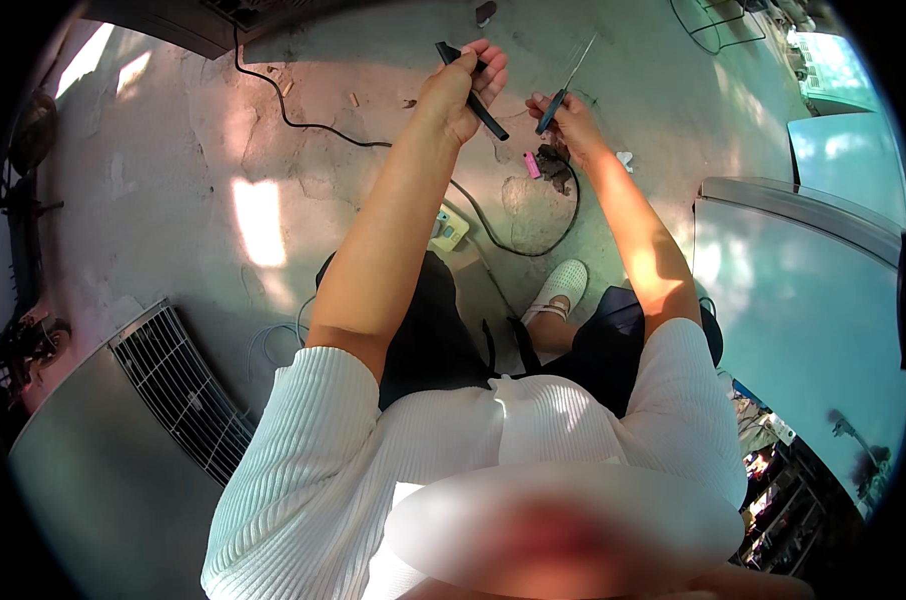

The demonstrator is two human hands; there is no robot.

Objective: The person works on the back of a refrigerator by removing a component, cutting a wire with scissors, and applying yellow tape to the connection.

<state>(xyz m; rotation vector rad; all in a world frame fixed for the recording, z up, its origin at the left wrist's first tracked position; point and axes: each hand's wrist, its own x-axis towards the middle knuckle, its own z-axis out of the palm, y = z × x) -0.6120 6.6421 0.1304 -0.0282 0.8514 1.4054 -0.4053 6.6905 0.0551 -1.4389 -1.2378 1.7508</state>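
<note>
My left hand (465,90) is closed round a straight black bar (488,118), which sticks out past both sides of the palm. What this bar is I cannot tell. To its right, my right hand (575,128) grips a slim tool by its dark handle (550,112); a long thin metal shaft, like a screwdriver's, points up and away. The two hands are apart, both held above the floor. Below the right hand lie a small pink piece (532,165) and a dark lump (553,163) beside a black cord (573,212).
The cord curves across the concrete floor (353,210) from a dark cabinet (188,22) at the far left. A pale power strip (450,229) lies near my legs. On the left stands a panel with a grille (183,390); a large pale appliance (788,310) is at the right.
</note>
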